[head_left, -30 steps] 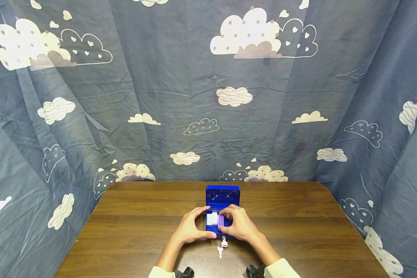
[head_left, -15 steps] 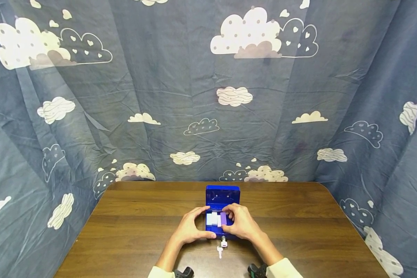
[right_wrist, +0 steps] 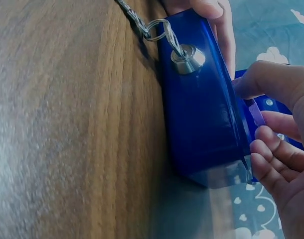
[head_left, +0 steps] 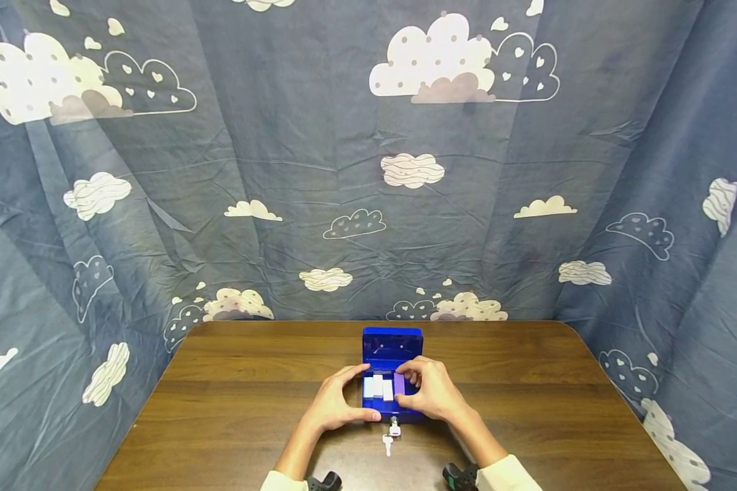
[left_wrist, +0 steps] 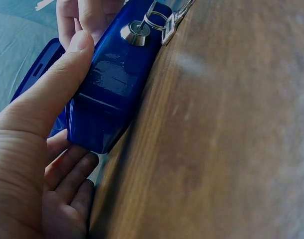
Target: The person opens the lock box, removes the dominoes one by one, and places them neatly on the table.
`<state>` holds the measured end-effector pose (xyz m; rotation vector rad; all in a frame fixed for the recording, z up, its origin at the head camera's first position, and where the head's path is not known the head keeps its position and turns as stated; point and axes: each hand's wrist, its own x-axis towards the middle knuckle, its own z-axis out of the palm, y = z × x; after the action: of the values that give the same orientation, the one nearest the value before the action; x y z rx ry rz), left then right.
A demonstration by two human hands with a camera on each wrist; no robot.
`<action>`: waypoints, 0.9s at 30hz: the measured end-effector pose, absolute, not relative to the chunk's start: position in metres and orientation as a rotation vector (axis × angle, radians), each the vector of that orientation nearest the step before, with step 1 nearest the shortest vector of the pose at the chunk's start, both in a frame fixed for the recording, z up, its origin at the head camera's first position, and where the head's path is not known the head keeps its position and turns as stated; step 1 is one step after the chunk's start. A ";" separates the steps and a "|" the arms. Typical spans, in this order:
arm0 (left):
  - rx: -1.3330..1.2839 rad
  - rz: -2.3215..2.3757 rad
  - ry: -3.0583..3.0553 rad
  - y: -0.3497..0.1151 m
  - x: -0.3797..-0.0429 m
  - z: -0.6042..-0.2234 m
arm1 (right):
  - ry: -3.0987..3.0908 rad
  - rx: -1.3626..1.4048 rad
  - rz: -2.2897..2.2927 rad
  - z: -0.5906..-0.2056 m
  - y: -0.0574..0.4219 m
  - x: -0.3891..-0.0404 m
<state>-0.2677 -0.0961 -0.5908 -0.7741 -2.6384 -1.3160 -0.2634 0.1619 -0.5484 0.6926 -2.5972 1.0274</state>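
Observation:
A small blue cash box (head_left: 383, 410) stands on the table with its lid (head_left: 393, 343) raised. My left hand (head_left: 334, 402) holds the box at its left end, thumb on the front rim and fingers reaching toward the back. Inside the box, my right hand (head_left: 432, 391) pinches a narrow purple block (head_left: 399, 384) between thumb and fingers. Left of it lie a white block (head_left: 387, 390), a second white block (head_left: 377, 385) and a pale blue one (head_left: 368, 387). The right wrist view shows only an edge of the purple block (right_wrist: 256, 113).
One key (head_left: 395, 429) sits in the round metal lock (right_wrist: 188, 59) on the box front. Another key (head_left: 387, 445) hangs from the same ring. The wooden table (head_left: 252, 382) extends to both sides, and a patterned cloth (head_left: 319, 170) hangs behind it.
My right hand has shifted right inside the box with the purple block, leaving a gap beside the nearest white block. My left hand keeps its place on the box.

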 end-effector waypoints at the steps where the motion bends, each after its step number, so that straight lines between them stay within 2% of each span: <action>1: -0.775 -1.312 -2.638 -0.096 -0.268 -0.591 | -2.598 0.682 1.041 -0.548 0.162 -0.263; 27: -0.735 -1.373 -2.648 -0.096 -0.264 -0.586 | -2.594 0.536 1.190 -0.538 0.189 -0.257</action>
<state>-0.2639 -0.0958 -0.5864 -0.7351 -2.6479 -1.3728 -0.2572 0.1889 -0.5379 0.5360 -2.5944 1.1903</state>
